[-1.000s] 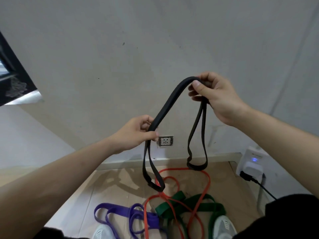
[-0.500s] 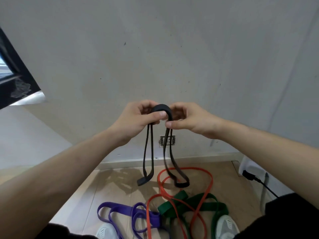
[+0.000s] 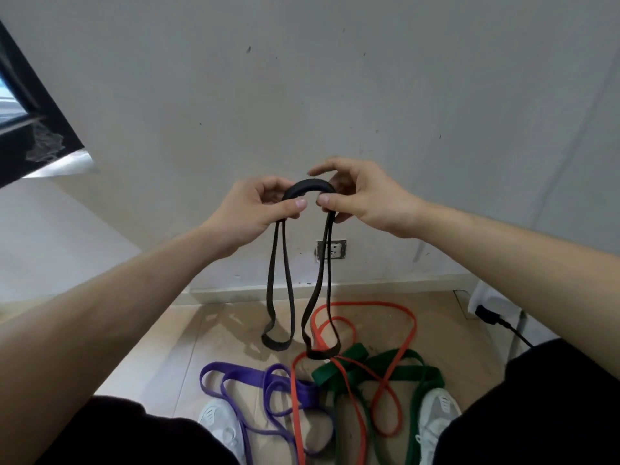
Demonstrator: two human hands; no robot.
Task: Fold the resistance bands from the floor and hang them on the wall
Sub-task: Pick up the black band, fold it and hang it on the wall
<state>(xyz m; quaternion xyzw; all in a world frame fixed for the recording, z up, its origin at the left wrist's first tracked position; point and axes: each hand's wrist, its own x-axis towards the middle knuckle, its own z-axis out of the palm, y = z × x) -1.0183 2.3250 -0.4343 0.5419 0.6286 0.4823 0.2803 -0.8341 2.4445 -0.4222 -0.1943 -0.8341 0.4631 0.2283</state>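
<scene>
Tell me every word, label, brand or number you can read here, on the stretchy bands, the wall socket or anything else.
No text can be read in this view.
black band: plain, no print shows.
purple band, orange band, green band: plain, no print shows.
wall socket: too small and blurred to show any marking.
white shoes: moulded pattern only, no legible logo.
</scene>
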